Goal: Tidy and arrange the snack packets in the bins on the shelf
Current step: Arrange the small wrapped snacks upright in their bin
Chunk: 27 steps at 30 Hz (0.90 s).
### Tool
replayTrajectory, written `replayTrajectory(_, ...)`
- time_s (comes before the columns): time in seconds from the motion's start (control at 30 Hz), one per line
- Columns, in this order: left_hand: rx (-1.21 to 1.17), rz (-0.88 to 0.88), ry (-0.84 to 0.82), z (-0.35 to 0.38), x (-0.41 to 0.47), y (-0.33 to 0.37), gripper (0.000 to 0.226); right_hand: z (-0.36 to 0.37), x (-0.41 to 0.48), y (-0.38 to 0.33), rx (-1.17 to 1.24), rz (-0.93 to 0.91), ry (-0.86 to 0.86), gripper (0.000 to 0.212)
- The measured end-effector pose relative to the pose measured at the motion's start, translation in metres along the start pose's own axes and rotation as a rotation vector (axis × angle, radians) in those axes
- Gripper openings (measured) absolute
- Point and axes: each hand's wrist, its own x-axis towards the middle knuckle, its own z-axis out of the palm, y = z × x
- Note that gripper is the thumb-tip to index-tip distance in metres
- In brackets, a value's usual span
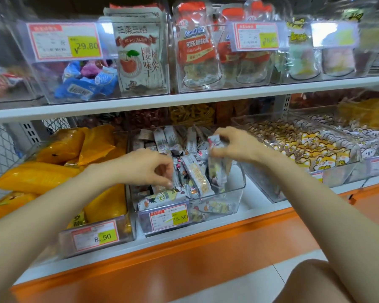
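White shelf point(184, 99) with row of clear bins; middle bin point(236, 193) heaped with small snack packets point(197, 178); yellow bags point(59, 147) in the bin beside it; left hand point(144, 169) pinching packets inside middle bin; right hand point(236, 145) gripping one upright packet point(217, 169) over same bin; price label point(169, 217) on front.

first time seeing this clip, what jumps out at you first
Two hands meet in the clear middle bin on the lower shelf: the right hand pinches a white packet by its upper end, the left hand curls its fingers among the loose packets. Bright yellow packets fill the bin to its left, fox-print packets the bin to its right.
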Motion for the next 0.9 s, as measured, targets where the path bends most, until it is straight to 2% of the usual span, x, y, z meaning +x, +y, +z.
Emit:
replayTrajectory(0.03,0.039,-0.002,-0.031,0.006,-0.002,0.000,0.025,0.004,0.001,-0.004,-0.151,-0.007,-0.068,0.041)
replayTrajectory(0.1,0.043,-0.008,-0.067,0.015,-0.003,-0.001,0.034,0.009,0.003,-0.006,-0.278,0.007,-0.125,0.053)
replayTrajectory(0.23,-0.139,-0.017,-0.098,0.024,-0.003,-0.001,0.046,0.010,0.008,-0.002,-0.199,0.016,-0.096,0.048)
replayTrajectory(0.33,-0.092,-0.012,-0.086,0.032,-0.003,0.004,0.051,0.015,0.007,-0.002,-0.198,-0.016,-0.059,0.042)
replayTrajectory(0.43,-0.166,-0.031,0.051,0.026,-0.005,0.002,0.035,0.015,0.004,-0.009,-0.133,-0.072,0.064,0.028)
replayTrajectory(0.53,-0.498,-0.109,0.355,0.005,-0.007,-0.009,0.026,0.013,-0.004,-0.023,-0.071,-0.080,0.098,0.017)
replayTrajectory(0.6,-0.590,-0.179,0.550,-0.006,-0.003,-0.016,0.032,0.017,-0.011,-0.034,-0.184,-0.035,0.029,0.029)
replayTrajectory(0.63,-0.581,-0.217,0.597,-0.008,0.000,-0.017,0.039,0.021,-0.014,-0.038,-0.282,-0.019,-0.013,0.036)
replayTrajectory(0.7,-0.575,-0.267,0.622,-0.008,0.012,-0.016,0.050,0.028,-0.017,-0.046,-0.454,-0.004,-0.073,0.051)
replayTrajectory(0.77,-0.587,-0.288,0.632,-0.004,0.027,-0.012,0.050,0.033,-0.017,-0.050,-0.548,-0.006,-0.092,0.059)
replayTrajectory(0.9,-0.544,-0.431,0.682,0.001,0.058,-0.002,0.046,0.033,-0.016,-0.050,-0.532,0.042,-0.101,0.049)
